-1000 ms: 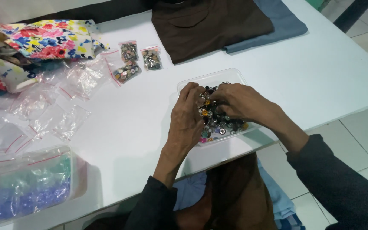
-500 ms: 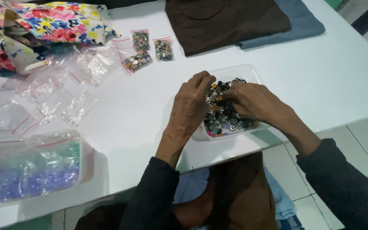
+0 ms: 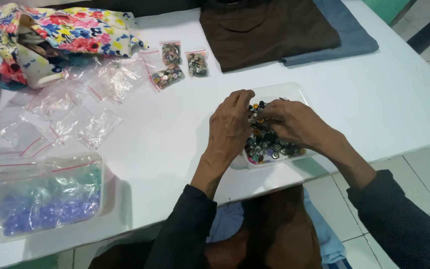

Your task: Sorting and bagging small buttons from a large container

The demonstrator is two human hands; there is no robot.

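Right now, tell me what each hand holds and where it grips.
Cannot be told: left hand and right hand have fingertips down among the buttons in the clear tray, hiding any pinch.

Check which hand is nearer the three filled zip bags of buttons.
Left. The left hand sits at the clear button tray's left edge, below-right of the filled zip bags. The right hand is farther right, over the tray.

single head view, looking steeply down, close over white table [image 3: 165,144]

bare hands, dark long sleeves, brown trousers
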